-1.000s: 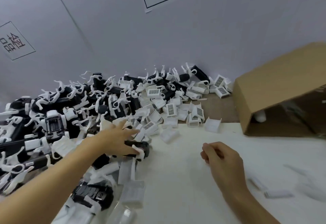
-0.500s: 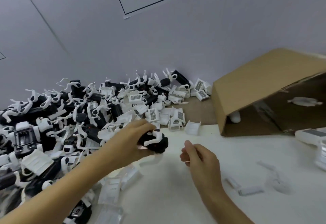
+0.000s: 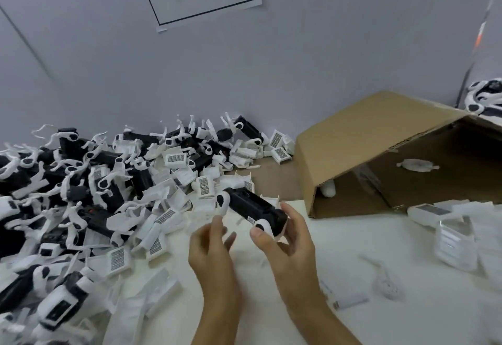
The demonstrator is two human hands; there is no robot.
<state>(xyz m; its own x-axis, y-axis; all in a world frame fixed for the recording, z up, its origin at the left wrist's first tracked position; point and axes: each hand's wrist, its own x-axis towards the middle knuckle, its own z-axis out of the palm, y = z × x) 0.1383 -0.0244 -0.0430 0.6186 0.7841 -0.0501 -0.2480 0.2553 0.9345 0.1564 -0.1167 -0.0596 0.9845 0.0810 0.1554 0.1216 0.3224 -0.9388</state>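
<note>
From the head camera, the right hand [image 3: 285,238] grips the near end of a black handle-shaped part with white end caps [image 3: 252,206], thumb on the cap and fingers curled behind it. The part is held tilted above the white table [image 3: 394,325], just in front of the heap of black and white parts [image 3: 81,195]. The left hand [image 3: 214,252] hovers just beside it, fingers loosely bent, holding nothing. A cardboard box [image 3: 361,149] lies on its side to the right, with clear plastic pieces [image 3: 456,238] near it.
</note>
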